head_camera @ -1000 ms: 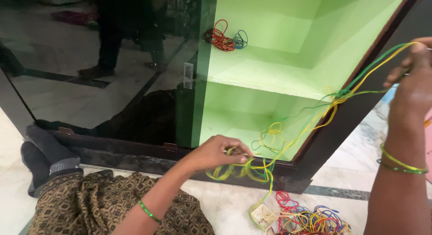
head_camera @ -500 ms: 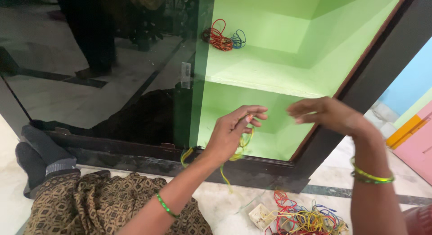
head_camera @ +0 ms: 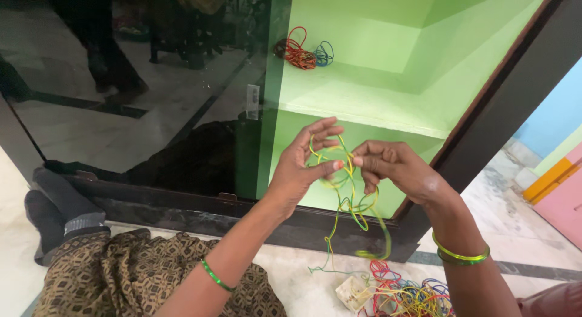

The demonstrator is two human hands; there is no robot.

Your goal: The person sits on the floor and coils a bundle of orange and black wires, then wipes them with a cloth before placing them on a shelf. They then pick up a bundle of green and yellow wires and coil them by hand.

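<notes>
Both hands (head_camera: 345, 165) pinch tangled wires (head_camera: 348, 195) between them.

Bright, even daylight across the green shelves (head_camera: 364, 104), with soft shading in the upper recess. Dark glass door (head_camera: 133, 92) acting as a mirror, with pale floor and dim figures reflected, and no hard glare. Slight motion blur on the yellow-green wires (head_camera: 348, 198) and on the fingers (head_camera: 321, 135). Mostly sharp at centre, softer toward the corners. Soft, faint shadows on the floor (head_camera: 303, 280). Mild wide-angle slant in the frame lines.
</notes>
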